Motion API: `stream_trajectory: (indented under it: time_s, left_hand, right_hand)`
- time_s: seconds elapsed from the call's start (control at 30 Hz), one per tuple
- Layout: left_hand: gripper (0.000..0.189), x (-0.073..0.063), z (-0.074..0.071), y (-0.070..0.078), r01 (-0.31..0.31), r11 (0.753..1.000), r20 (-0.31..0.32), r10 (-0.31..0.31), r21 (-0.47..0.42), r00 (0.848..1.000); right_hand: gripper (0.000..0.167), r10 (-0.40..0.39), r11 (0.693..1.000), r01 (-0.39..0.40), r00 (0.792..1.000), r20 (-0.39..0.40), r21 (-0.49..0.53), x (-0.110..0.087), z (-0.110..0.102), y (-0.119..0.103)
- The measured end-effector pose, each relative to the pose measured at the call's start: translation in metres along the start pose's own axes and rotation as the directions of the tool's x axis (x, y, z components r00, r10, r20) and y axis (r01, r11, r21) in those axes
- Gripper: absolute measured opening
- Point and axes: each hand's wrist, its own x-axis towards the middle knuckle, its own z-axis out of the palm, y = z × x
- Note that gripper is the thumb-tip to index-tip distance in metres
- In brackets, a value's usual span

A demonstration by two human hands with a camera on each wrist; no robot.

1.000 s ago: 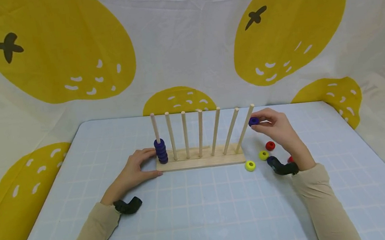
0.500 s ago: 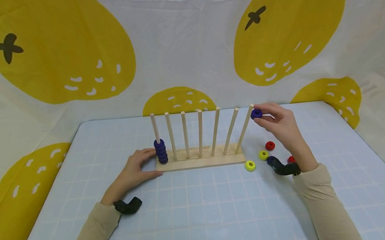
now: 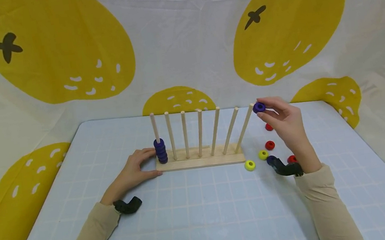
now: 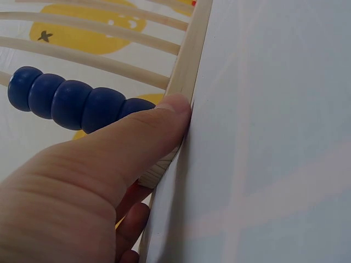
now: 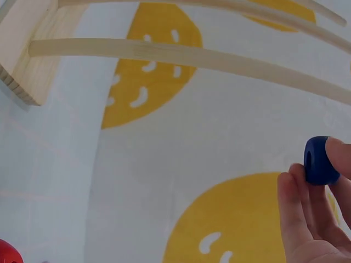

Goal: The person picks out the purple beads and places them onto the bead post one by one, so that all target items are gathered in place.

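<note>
A wooden base (image 3: 201, 162) carries a row of several upright pegs, with a stack of dark blue beads (image 3: 160, 152) on the leftmost one. At that end, my left hand (image 3: 131, 169) grips the base, its thumb on the front edge and its fingers behind. In the left wrist view the thumb (image 4: 159, 120) presses along the wood just under the lowest bead. My right hand (image 3: 288, 124) pinches a single blue bead (image 3: 258, 107) between thumb and fingertips. That bead is raised beside the top of the rightmost peg (image 3: 245, 128), its hole showing in the right wrist view.
Right of the base lie two yellow beads (image 3: 250, 165), several red beads (image 3: 269, 145) and a blue bead (image 3: 271, 160) partly behind the right wrist camera. A white cloth with yellow fruit shapes (image 3: 190, 98) hangs behind the table (image 3: 204, 214).
My right hand has moved up and to the right with the blue bead, away from the rightmost peg. A red bead has come into view below it. My left hand stays put.
</note>
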Motion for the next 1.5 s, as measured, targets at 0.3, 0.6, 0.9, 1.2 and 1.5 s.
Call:
stream_trajectory:
  time_s: [0.3,0.6,0.9,1.2,1.5]
  left_hand:
    - [0.070,0.000,-0.001,0.001,-0.005,1.000,0.000,0.005,-0.001,1.000]
    - [0.069,0.000,-0.001,0.001,-0.016,1.000,-0.002,0.016,-0.003,1.000]
    - [0.070,0.000,0.000,0.002,-0.001,1.000,0.004,0.001,0.015,1.000]
    - [0.069,0.000,0.000,0.001,-0.003,1.000,0.004,0.003,0.005,1.000]
    - [0.069,0.000,0.000,0.001,0.002,1.000,0.004,-0.002,0.000,1.000]
  right_hand:
    - [0.037,-0.019,0.999,0.017,0.998,-0.052,-0.033,-0.001,-0.002,-0.011]
    - [0.038,-0.046,0.997,0.049,0.997,-0.065,0.058,-0.004,-0.001,-0.028]
    - [0.037,-0.042,0.986,0.053,0.997,-0.070,0.158,-0.007,0.008,-0.042]
    - [0.037,-0.074,0.969,0.081,0.997,-0.038,0.233,-0.007,0.019,-0.055]
    - [0.036,-0.085,0.960,0.070,0.996,0.042,0.271,0.001,0.030,-0.062]
